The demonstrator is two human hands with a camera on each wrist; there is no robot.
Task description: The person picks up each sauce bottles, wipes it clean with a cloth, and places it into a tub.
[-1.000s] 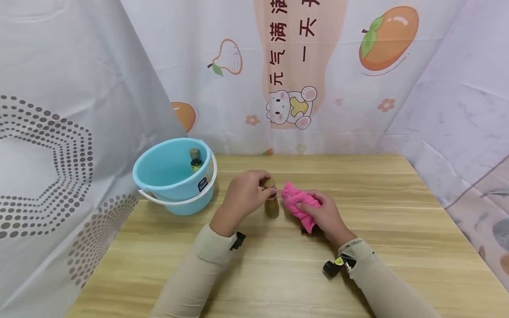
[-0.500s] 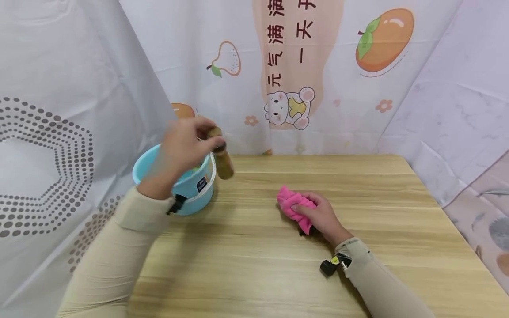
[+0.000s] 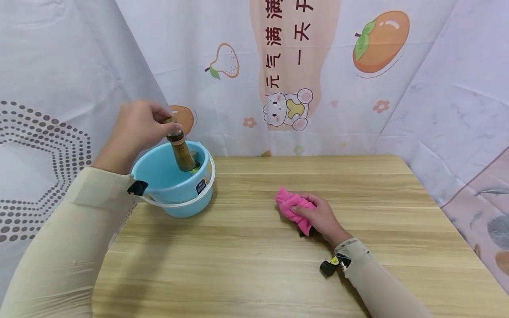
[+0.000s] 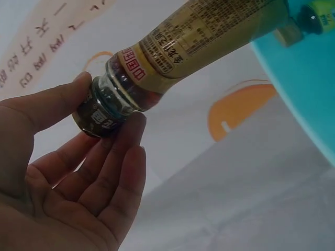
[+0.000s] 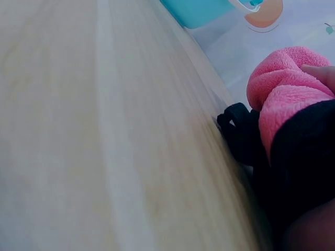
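Note:
My left hand point(image 3: 133, 130) pinches a small glass bottle point(image 3: 182, 154) by its capped neck. The bottle hangs tilted, its base down inside the rim of the light blue bucket point(image 3: 153, 194). In the left wrist view the printed gold label point(image 4: 193, 36) shows, with thumb and fingertips around the cap point(image 4: 97, 115). A second bottle point(image 4: 314, 18), with a green-yellow label, stands in the bucket, partly hidden behind the held one in the head view. At the table's middle right, my right hand point(image 3: 324, 221) grips a bunched pink cloth point(image 3: 292, 207).
The bucket's white handle point(image 3: 187, 204) hangs down along its front. A black strap-like thing point(image 5: 238, 130) lies beside the cloth, mostly covered. Printed curtains point(image 3: 238, 101) rise behind the wooden table point(image 3: 246, 265) and along both sides.
My left hand has lifted the bottle off the table and carried it left, over and into the bucket's mouth. The right hand stays in place with the pink cloth.

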